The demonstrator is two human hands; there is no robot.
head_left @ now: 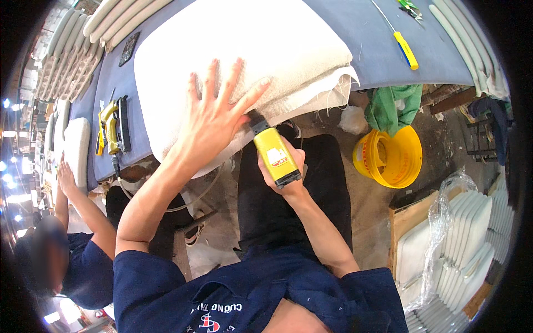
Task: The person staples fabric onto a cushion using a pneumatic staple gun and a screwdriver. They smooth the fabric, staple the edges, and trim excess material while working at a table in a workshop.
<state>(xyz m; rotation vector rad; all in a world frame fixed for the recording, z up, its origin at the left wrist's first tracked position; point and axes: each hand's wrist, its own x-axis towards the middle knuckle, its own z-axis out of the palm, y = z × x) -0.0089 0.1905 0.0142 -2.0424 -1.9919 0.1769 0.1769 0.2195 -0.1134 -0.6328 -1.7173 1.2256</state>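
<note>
My left hand (214,114) lies flat with fingers spread on a large cushion wrapped in off-white fabric (244,44), which rests on a blue-covered workbench (366,39). My right hand (282,166) grips a yellow and black staple gun (272,150) just below the cushion's near edge. The gun's black nose presses against the loose fabric hanging over that edge. Frayed fabric (338,91) hangs at the cushion's right corner.
A second yellow staple gun (110,126) lies on the bench at left, a yellow-handled screwdriver (404,47) at right. A yellow bucket (391,156) and green cloth (397,105) sit on the floor. White panels (466,233) are stacked at right. Another person (66,244) works at left.
</note>
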